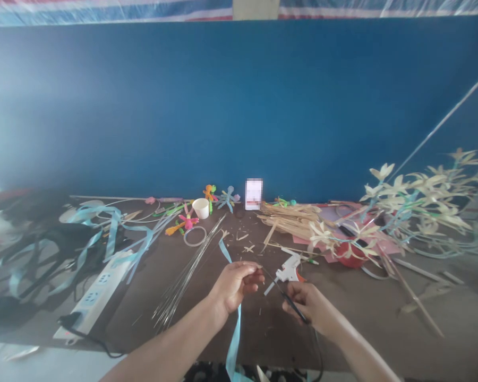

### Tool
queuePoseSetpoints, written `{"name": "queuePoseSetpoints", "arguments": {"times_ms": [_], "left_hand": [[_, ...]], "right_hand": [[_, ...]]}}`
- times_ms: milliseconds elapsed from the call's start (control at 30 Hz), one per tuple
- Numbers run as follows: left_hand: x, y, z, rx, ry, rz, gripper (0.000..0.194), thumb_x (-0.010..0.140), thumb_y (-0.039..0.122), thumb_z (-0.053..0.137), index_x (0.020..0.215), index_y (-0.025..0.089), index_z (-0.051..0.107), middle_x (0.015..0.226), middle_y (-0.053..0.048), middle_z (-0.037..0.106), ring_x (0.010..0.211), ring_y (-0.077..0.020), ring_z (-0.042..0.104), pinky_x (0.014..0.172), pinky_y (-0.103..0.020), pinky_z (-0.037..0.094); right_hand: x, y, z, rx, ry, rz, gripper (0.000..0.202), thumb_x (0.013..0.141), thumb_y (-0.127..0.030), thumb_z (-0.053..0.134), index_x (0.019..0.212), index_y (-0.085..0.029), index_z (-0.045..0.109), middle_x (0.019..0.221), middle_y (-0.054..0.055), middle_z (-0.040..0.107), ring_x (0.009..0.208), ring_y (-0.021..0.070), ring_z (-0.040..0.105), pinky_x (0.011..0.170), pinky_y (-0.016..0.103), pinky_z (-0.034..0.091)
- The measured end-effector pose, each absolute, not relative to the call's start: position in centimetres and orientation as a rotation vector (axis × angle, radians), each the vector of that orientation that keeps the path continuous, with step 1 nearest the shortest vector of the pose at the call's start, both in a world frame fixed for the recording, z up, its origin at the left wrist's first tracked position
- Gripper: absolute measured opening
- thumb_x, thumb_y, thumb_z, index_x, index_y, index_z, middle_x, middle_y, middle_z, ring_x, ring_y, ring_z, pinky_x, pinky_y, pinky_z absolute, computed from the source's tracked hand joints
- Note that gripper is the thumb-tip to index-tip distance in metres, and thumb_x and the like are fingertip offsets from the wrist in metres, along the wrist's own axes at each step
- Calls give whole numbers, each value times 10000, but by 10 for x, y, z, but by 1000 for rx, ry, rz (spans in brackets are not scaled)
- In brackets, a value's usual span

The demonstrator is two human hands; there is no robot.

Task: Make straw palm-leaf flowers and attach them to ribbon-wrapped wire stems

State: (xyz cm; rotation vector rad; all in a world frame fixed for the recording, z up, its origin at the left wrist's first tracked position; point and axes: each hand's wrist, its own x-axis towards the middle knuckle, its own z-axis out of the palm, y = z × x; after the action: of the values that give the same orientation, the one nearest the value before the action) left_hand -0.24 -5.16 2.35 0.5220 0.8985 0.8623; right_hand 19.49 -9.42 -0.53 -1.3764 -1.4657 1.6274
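Thumb and forefinger of the left hand point(237, 286), pressed together at the thin tip of a slender dark piece point(292, 306), their exact grip too small to tell; right hand point(308, 307) closed on its thicker end, beside the glue gun point(290, 268); steady, light tension and clearance from blue ribbon point(234, 339) advisable.
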Motion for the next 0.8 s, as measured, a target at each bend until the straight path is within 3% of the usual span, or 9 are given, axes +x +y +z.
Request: {"name": "queuePoseSetpoints", "arguments": {"times_ms": [200, 800], "left_hand": [[-7, -48, 23, 652, 950, 816, 118, 651, 183, 579, 738, 104, 598, 733, -76, 633, 646, -152, 606, 443, -184, 423], [-17, -48, 34, 972, 1010, 656, 209, 687, 291, 512, 733, 109, 603, 777, -105, 649, 662, -171, 607, 469, -207, 411]], "right_hand": [[201, -93, 7, -1496, -1596, 1535, 338, 627, -423, 618, 595, -169, 398, 426, -84, 331, 387, 32, 280, 364, 156, 170], [212, -97, 19, -1624, -1899, 1223, 291, 611, -423, 623, 610, -165, 488, 453, -64, 420, 426, 51, 313, 389, 175, 187]]}}
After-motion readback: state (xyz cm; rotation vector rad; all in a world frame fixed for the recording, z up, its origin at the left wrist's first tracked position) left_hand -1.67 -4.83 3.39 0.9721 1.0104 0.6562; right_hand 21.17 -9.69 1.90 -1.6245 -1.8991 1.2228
